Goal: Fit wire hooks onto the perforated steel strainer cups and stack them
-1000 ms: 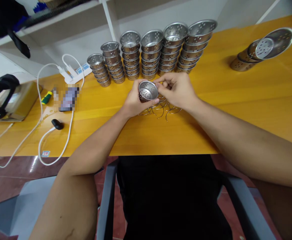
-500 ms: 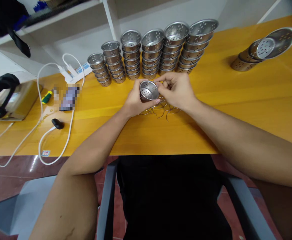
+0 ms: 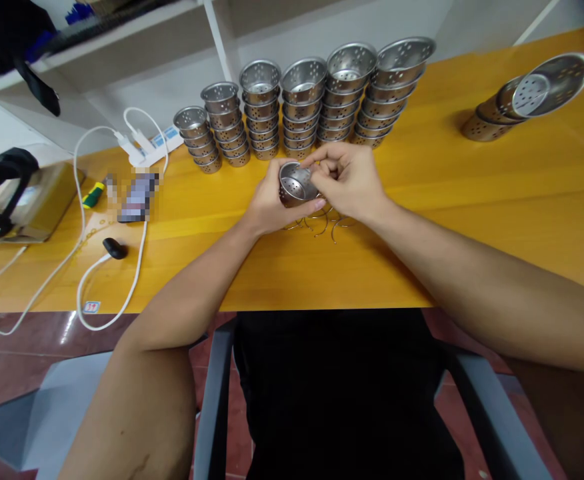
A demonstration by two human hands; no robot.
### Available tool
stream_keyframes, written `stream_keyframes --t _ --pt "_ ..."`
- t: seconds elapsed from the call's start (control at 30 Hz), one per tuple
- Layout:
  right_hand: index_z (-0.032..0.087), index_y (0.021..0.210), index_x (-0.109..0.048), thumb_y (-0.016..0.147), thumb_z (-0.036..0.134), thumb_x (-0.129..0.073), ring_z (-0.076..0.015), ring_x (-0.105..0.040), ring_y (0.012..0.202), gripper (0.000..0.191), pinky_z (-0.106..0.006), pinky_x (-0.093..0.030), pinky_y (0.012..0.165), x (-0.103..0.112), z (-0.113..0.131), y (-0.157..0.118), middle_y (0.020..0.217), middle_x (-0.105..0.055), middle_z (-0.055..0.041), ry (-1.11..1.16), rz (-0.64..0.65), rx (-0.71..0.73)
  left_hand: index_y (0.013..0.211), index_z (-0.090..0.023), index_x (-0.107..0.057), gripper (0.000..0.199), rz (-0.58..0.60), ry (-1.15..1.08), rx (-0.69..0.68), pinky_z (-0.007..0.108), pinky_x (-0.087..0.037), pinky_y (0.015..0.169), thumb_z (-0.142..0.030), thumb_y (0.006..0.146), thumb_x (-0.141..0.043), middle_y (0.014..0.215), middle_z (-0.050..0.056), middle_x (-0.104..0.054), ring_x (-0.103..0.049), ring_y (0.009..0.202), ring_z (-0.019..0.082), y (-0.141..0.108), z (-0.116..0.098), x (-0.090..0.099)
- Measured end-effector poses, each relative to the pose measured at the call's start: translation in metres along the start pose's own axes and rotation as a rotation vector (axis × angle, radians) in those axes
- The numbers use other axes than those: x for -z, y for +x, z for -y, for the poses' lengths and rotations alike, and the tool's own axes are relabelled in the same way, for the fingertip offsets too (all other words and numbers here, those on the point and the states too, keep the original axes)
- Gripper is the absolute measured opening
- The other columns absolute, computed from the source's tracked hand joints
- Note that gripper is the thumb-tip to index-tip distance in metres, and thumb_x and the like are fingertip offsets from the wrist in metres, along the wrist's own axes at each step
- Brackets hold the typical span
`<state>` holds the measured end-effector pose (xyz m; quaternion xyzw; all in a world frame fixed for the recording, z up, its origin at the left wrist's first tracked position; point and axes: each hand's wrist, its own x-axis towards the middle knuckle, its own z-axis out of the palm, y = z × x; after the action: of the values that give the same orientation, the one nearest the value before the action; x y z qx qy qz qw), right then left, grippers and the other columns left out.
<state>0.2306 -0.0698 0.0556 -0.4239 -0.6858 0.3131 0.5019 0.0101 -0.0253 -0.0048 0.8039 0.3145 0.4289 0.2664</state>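
A small perforated metal cup (image 3: 292, 190) sits tilted in my left hand (image 3: 268, 203), its open mouth facing up towards me. The thumb and fingers of that hand wrap around its outside. My right hand (image 3: 349, 177) is pinched at the cup's right rim, with fingertips reaching over the opening. Whatever is between those fingertips is too small and covered to make out. Under and beside both hands, several thin curved wires (image 3: 335, 232) lie on the wooden table (image 3: 292, 277), partly hidden by the hands.
Several stacks of perforated cups (image 3: 305, 83) stand in a row at the back. Another leaning stack (image 3: 495, 113) is at the far right. To the left are a power strip (image 3: 157, 148), a phone (image 3: 139, 197), a black plug-like object (image 3: 115, 248), white cables and headphones (image 3: 7, 190).
My right hand has shifted slightly left, and its fingertips now reach further over the cup's mouth. The left hand holds the cup in nearly the same place.
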Motion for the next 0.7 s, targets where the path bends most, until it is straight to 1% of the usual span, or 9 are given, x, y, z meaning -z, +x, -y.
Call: stream_keyframes --t 0.1,0.17,0.27,0.33,0.4,0.47,0.6,0.7 --pt "0.031 0.102 -0.082 0.102 0.063 -0.091 -0.0221 -0.05 0.07 0.033 -0.041 -0.045 0.067 0.002 0.001 0.001 0.075 -0.06 -0.0032 0.038 0.0 0.005 0.163 -0.029 -0.061 0.104 -0.014 -0.023 0.0 0.057 -0.072 0.126 -0.094 0.094 -0.104 0.138 0.008 -0.079 -0.086 0.13 0.032 0.0 0.0 0.0" --pt "0.03 0.103 -0.084 0.103 0.068 -0.092 -0.0219 -0.053 0.07 0.038 -0.038 -0.044 0.064 0.006 0.002 0.001 0.078 -0.067 -0.0045 0.076 0.025 0.018 0.16 -0.029 -0.065 0.098 -0.024 -0.057 0.015 0.057 -0.072 0.127 -0.095 0.096 -0.101 0.136 0.008 -0.079 -0.085 0.131 0.032 0.0 0.002 0.002" --pt "0.03 0.11 -0.089 0.104 0.08 -0.096 -0.0188 -0.052 0.065 0.05 -0.034 -0.039 0.058 0.017 0.003 0.0 0.079 -0.072 -0.0033 0.158 0.145 0.042 0.153 -0.028 -0.071 0.089 -0.015 -0.144 0.043 0.055 -0.072 0.124 -0.096 0.101 -0.095 0.133 0.007 -0.08 -0.085 0.127 0.029 0.0 0.009 0.005" --pt "0.031 0.115 -0.09 0.101 0.087 -0.1 -0.0167 -0.051 0.061 0.059 -0.033 -0.037 0.055 0.023 0.005 -0.001 0.077 -0.072 -0.0014 0.218 0.236 0.044 0.149 -0.028 -0.073 0.086 -0.001 -0.197 0.051 0.052 -0.073 0.119 -0.098 0.103 -0.092 0.13 0.006 -0.081 -0.084 0.12 0.027 0.0 0.013 0.008" --pt "0.03 0.115 -0.09 0.097 0.09 -0.104 -0.0161 -0.053 0.059 0.065 -0.033 -0.04 0.055 0.026 0.006 -0.001 0.073 -0.07 0.0002 0.269 0.295 0.036 0.148 -0.028 -0.074 0.086 0.019 -0.224 0.05 0.049 -0.073 0.115 -0.1 0.103 -0.09 0.129 0.006 -0.081 -0.084 0.116 0.025 0.001 0.016 0.011" --pt "0.028 0.109 -0.087 0.091 0.091 -0.108 -0.0164 -0.056 0.059 0.069 -0.033 -0.043 0.055 0.026 0.006 0.0 0.071 -0.07 0.0006 0.315 0.317 0.033 0.151 -0.029 -0.072 0.089 0.04 -0.219 0.026 0.048 -0.073 0.115 -0.099 0.102 -0.092 0.132 0.006 -0.08 -0.084 0.117 0.025 0.001 0.018 0.011" --pt "0.027 0.101 -0.085 0.082 0.09 -0.115 -0.0177 -0.063 0.063 0.073 -0.034 -0.051 0.057 0.022 0.002 0.002 0.077 -0.076 -0.002 0.378 0.317 0.013 0.161 -0.03 -0.065 0.095 0.043 -0.107 -0.055 0.053 -0.071 0.125 -0.091 0.098 -0.102 0.142 0.008 -0.079 -0.084 0.131 0.03 0.003 0.024 0.011" --pt "0.027 0.099 -0.085 0.081 0.086 -0.118 -0.0184 -0.066 0.064 0.071 -0.035 -0.055 0.058 0.019 -0.001 0.002 0.08 -0.078 -0.0026 0.395 0.327 -0.021 0.162 -0.028 -0.064 0.093 0.032 -0.028 -0.076 0.056 -0.07 0.127 -0.084 0.1 -0.104 0.141 0.009 -0.079 -0.084 0.132 0.031 0.004 0.028 0.011"
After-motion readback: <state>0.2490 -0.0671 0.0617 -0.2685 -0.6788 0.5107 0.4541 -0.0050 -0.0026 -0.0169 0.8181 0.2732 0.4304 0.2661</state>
